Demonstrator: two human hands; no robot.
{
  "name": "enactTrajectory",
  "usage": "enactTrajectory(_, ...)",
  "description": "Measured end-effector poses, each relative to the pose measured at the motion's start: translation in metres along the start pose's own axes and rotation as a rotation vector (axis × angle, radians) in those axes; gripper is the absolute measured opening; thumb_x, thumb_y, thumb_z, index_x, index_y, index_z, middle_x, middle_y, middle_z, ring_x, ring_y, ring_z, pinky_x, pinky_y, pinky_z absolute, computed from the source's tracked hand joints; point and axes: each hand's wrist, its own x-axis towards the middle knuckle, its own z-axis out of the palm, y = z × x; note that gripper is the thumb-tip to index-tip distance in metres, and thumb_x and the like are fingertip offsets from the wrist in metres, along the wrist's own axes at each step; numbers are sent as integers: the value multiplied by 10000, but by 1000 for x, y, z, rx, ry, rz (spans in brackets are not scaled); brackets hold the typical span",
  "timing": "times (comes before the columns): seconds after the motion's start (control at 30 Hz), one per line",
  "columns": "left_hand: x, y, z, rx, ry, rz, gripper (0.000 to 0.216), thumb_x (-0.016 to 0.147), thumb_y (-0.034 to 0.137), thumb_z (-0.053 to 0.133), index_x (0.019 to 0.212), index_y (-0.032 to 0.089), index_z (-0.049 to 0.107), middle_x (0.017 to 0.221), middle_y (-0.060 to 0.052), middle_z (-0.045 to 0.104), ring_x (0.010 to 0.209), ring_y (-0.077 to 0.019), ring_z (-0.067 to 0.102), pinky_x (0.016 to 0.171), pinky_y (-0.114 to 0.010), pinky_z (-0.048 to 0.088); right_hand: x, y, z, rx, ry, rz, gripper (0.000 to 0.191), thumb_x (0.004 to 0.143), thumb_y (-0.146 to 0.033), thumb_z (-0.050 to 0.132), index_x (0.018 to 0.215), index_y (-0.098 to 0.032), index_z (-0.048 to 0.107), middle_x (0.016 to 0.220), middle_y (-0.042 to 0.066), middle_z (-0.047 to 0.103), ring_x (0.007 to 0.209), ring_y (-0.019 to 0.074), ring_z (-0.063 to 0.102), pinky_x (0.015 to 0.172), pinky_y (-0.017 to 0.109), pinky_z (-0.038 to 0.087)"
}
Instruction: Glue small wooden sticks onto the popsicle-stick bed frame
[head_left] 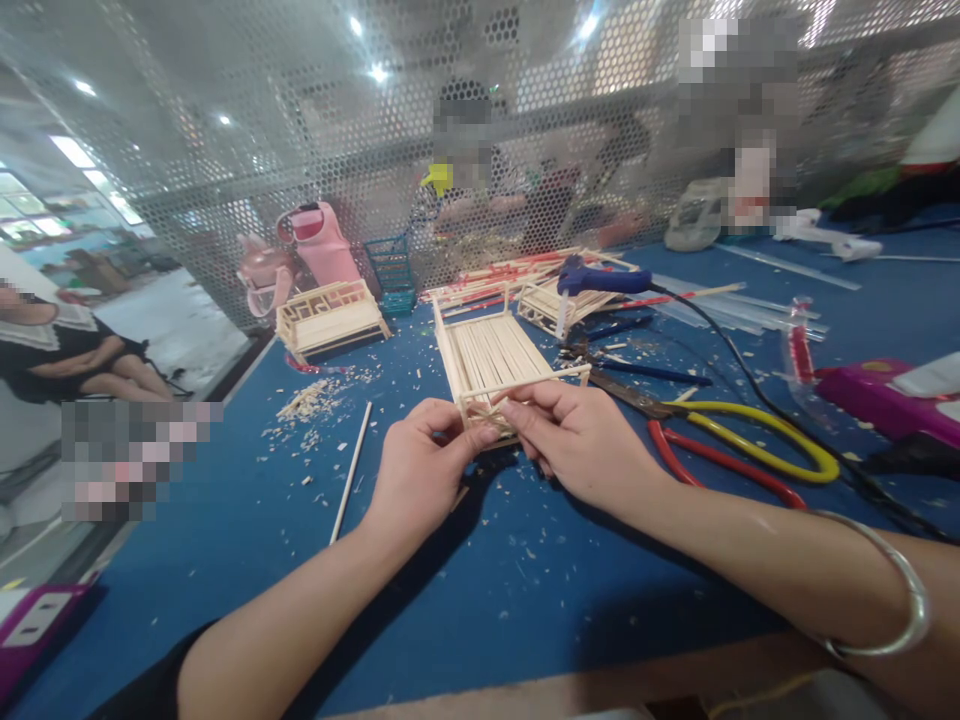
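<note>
A small bed-like frame of thin wooden sticks (491, 358) lies on the blue table top (247, 500), its near end raised toward me. My left hand (424, 465) pinches that near end from the left, fingers closed on the sticks. My right hand (577, 435) grips the same end from the right, thumb and fingers closed on a cross stick. A silver bangle (892, 590) sits on my right wrist.
Scissors with yellow and red handles (750, 450) lie right of my hands. A blue glue gun (600, 280) with a black cord rests on another stick frame (555, 305). A finished stick bench (330, 320) stands at the back left. A loose stick (351, 472) and wood chips (311, 400) lie left. People sit beyond a perforated screen.
</note>
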Motion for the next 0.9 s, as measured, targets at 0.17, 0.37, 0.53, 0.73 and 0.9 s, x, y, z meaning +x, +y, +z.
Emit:
enactTrajectory(0.17,0,-1,0,-21,-18,-19,154,713,319,664,783,191,713,722,-15,655,692,-158,575,695,-312,444,-1,0,-1,-26,0,-22,209,845,-299,520,844,-155,672,459,-66,454,367,68,386,377,202,317)
enactTrajectory(0.37,-1,0,1,5,-48,0,227,764,388,616,791,178,700,816,-42,685,755,-173,592,748,-330,442,1,2,-1,-9,2,-37,221,831,-309,530,848,-143,674,445,-74,440,357,65,371,373,204,309)
enactTrajectory(0.53,0,0,0,20,-54,8,221,774,381,610,772,178,699,837,-50,689,782,-177,594,768,-335,437,0,0,0,-7,-1,-16,239,821,-325,534,869,-135,671,443,-76,443,359,65,372,366,203,300)
enactTrajectory(0.73,1,0,0,25,-30,16,171,758,339,627,706,186,684,802,-35,680,760,-169,590,745,-324,434,-2,-3,-1,-7,55,146,171,766,-218,564,900,-125,614,420,-92,447,328,70,359,342,201,277)
enactTrajectory(0.9,1,0,0,-1,-31,25,150,754,315,636,692,185,677,804,-34,680,787,-169,597,772,-318,433,0,2,-1,-130,44,89,121,787,-216,535,791,-153,638,414,-72,446,344,79,383,349,199,251)
